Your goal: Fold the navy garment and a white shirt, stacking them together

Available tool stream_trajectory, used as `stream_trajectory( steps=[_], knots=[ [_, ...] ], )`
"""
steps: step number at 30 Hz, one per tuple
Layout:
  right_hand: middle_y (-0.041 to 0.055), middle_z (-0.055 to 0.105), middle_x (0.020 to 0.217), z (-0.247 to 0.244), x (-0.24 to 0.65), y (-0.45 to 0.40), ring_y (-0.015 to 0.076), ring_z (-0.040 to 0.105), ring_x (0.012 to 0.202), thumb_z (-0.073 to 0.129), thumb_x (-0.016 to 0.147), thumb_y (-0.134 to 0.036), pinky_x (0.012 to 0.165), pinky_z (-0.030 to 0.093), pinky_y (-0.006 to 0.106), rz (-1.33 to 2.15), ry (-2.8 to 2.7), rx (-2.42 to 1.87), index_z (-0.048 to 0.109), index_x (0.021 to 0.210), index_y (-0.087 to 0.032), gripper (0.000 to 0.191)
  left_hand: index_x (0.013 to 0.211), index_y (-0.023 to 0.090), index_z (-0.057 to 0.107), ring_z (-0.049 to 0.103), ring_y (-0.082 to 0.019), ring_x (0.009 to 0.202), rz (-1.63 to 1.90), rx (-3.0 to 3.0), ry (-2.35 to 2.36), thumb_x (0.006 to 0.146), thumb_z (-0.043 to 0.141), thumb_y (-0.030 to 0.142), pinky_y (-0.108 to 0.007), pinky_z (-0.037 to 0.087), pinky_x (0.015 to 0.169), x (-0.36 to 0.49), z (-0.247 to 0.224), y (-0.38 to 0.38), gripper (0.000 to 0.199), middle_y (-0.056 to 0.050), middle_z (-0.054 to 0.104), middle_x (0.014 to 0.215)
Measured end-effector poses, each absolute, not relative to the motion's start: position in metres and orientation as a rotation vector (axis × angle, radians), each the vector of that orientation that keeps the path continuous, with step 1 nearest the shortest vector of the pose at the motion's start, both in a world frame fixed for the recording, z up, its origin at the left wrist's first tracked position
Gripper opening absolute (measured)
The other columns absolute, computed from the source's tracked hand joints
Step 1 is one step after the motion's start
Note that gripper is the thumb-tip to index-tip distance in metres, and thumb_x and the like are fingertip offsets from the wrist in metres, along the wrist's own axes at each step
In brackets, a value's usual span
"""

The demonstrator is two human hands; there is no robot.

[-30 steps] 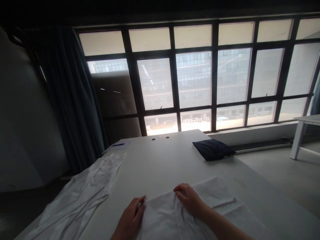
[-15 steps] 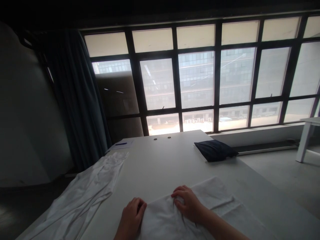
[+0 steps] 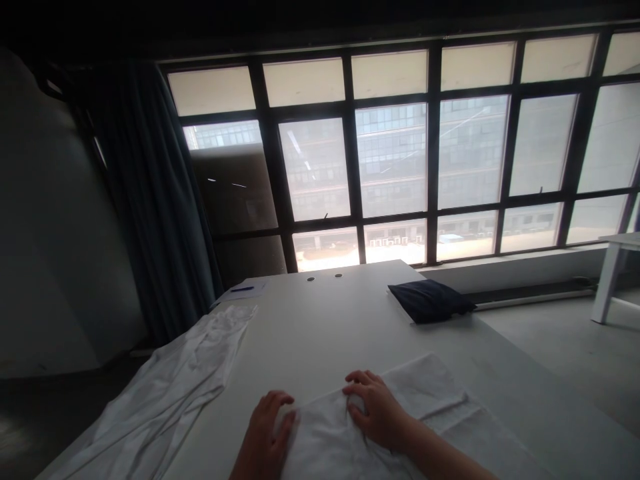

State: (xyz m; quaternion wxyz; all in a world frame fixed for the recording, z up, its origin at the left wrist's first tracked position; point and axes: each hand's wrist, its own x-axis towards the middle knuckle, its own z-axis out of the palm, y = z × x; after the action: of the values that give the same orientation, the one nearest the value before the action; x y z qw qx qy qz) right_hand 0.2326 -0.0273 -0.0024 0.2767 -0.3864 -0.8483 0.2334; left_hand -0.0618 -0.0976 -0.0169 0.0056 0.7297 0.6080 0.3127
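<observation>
A folded white cloth (image 3: 350, 440) lies at the near edge of the white table (image 3: 320, 320). My left hand (image 3: 265, 433) curls over the cloth's left edge, with its fingers pressed into the fabric. My right hand (image 3: 375, 410) sits on the middle of the cloth and gathers a small fold under its fingers. The cloth's near part runs out of the picture. A second, looser white garment (image 3: 165, 387) lies crumpled along the table's left side, beyond my left hand.
A dark navy cushion (image 3: 430, 300) lies at the table's far right edge. A paper with a blue pen (image 3: 243, 289) sits at the far left corner. A dark curtain (image 3: 155, 200) hangs left of a large window (image 3: 390, 160). A small white table (image 3: 615, 267) stands at the right.
Both hands have drawn slightly toward me. The fingers of my right hand now spread wider over the gathered fold, and the view has tilted a little.
</observation>
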Motion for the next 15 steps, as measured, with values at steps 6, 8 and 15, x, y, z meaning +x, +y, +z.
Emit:
stream_trajectory(
  steps=[6, 8, 15],
  knots=[
    [0.0048, 0.068, 0.119, -0.001, 0.233, -0.029, 0.023, 0.057, 0.114, 0.06, 0.083, -0.025, 0.107, 0.035, 0.039, 0.635, -2.291, -0.93, 0.073, 0.112, -0.028, 0.032, 0.15, 0.037, 0.043, 0.051, -0.027, 0.138, 0.506, 2.78, 1.46, 0.094, 0.058, 0.053, -0.041, 0.046, 0.113, -0.054, -0.012, -0.107, 0.06, -0.003, 0.051, 0.153],
    [0.0042, 0.07, 0.114, -0.001, 0.233, -0.028, 0.0224, 0.058, 0.111, 0.059, 0.085, -0.027, 0.106, 0.035, 0.038, 0.638, -2.294, -0.954, 0.075, 0.107, -0.027, 0.027, 0.157, 0.037, 0.029, 0.045, -0.028, 0.143, 0.379, 2.832, 1.422, 0.095, 0.056, 0.057, -0.043, 0.043, 0.116, -0.055, -0.013, -0.106, 0.07, -0.003, 0.041, 0.159],
    [0.0057, 0.068, 0.12, 0.006, 0.235, -0.032, 0.0246, 0.055, 0.113, 0.066, 0.08, -0.04, 0.108, 0.032, 0.039, 0.556, -2.434, -0.972, 0.073, 0.107, -0.026, 0.031, 0.159, 0.035, 0.0, 0.041, -0.032, 0.144, 0.197, 2.996, 1.484, 0.098, 0.055, 0.048, -0.048, 0.034, 0.119, -0.062, -0.042, -0.102, 0.083, -0.007, 0.032, 0.161]
  ],
)
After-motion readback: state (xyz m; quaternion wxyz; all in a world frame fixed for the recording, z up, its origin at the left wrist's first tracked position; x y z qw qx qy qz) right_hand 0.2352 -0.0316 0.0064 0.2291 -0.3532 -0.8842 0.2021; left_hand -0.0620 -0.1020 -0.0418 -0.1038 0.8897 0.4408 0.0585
